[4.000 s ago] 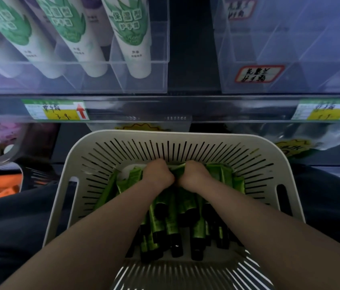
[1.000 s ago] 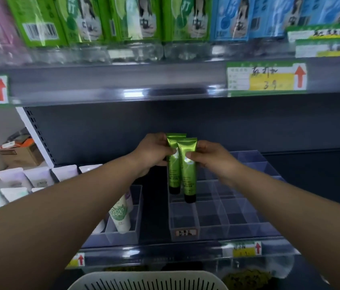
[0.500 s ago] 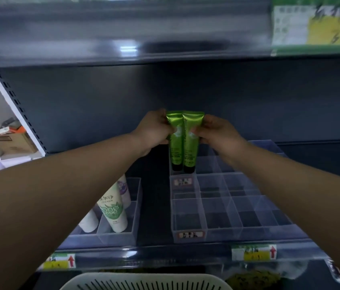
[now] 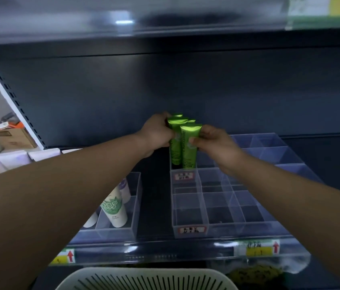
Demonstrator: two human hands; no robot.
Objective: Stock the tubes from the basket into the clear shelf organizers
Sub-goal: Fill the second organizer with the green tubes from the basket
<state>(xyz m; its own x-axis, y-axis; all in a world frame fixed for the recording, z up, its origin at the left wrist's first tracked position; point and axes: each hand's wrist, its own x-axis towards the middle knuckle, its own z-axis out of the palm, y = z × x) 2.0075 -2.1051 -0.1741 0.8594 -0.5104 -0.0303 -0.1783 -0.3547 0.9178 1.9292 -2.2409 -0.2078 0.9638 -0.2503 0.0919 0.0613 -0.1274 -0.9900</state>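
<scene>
- Green, shiny tubes [image 4: 182, 143] stand bunched upright at the middle of the frame, crimped ends up, directly between my two hands. I count about four crimped tops.
- My left hand [image 4: 157, 133] reaches in from the left side of the frame, its fingers curled round the rear tubes of the bunch and gripping them from that side.
- My right hand [image 4: 213, 141] reaches in from the right. Its thumb and fingers pinch the front tube at about mid height, with the thumb on the face turned toward me.
- The lower ends of the tubes dip behind the front wall of the rear-left compartment of the clear organizer [image 4: 217, 206], just above a small red-bordered label. I cannot tell whether the caps touch the compartment floor.
- The organizer is a grid of compartments spreading below and to the right of my hands, on the dark shelf [image 4: 154, 206].
- In the lower left, partly under my left forearm, a smaller clear bin [image 4: 132, 227] holds a white tube [image 4: 113, 208] with green print, leaning back.
- The pale slotted rim of the basket [image 4: 148, 278] shows at the bottom centre, well apart from my hands and the bunch.
- A yellow price tag [image 4: 259, 249] with a red arrow sits on the shelf edge at lower right.
- A cardboard box [image 4: 12, 137] sits at the left edge of the frame.
</scene>
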